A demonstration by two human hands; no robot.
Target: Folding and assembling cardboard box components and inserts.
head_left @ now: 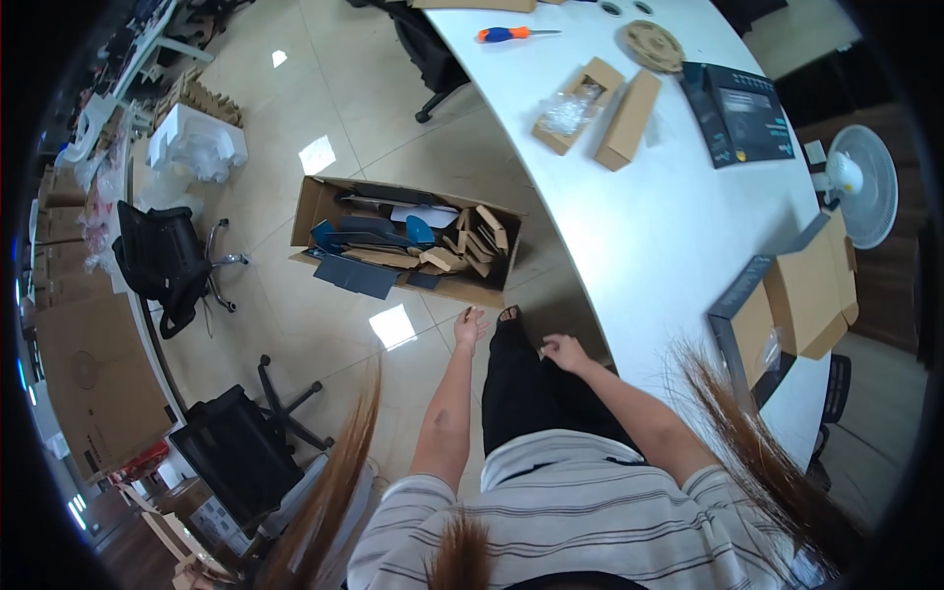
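Observation:
My left hand (471, 328) hangs just this side of a long cardboard box (307, 218) on the floor, its fingers apart and holding nothing. Close to the white table's edge is my right hand (564, 352), loosely curled with the fingers apart and nothing visible in it. The box stands open, filled with flattened cardboard pieces (479, 241), dark panels and blue packaging (420, 230). A dark flap (355, 276) sticks out over its near side. Neither hand visibly touches the box.
On the white table (639, 256) lie a screwdriver (503, 34), two narrow cardboard boxes (629, 120), a tape roll (653, 46), a dark printed box (737, 115) and an open carton (801, 290). A white fan (862, 186) stands beyond. Office chairs (162, 256) and piled cartons line the left.

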